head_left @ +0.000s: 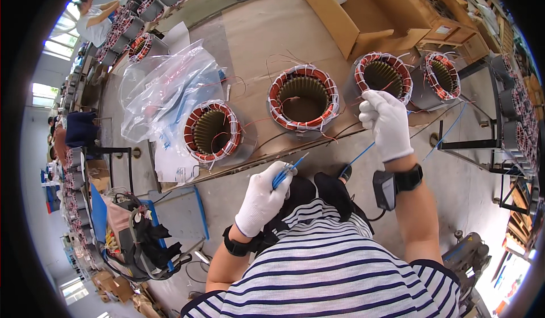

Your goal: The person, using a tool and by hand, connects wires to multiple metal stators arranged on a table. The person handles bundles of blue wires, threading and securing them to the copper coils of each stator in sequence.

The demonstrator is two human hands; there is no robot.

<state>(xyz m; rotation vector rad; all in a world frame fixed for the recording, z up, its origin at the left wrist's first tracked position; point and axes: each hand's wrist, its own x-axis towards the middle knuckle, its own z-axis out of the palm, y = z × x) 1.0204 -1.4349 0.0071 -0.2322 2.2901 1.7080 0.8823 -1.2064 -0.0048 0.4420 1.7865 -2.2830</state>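
My left hand (262, 200), in a white glove, is closed around a small bundle of thin blue tubes (282, 176), held before my lap below the bench edge. My gloved right hand (387, 124) is raised with thumb and fingers pinched together at the near rim of a motor stator (384, 75). What lies between those fingertips is too small to make out. Another stator (304, 91) with red-and-white laced windings stands upright at the middle, loose copper-coloured wires sticking out. A further stator (211, 129) is at its left, and one more (441, 77) at the far right.
Clear plastic bags (164, 91) lie on the left of the bench (255, 31). An open cardboard box (369, 11) sits at the back. A blue tool cart (133, 227) stands on the floor at left. A person (95, 20) works among more stators at far left.
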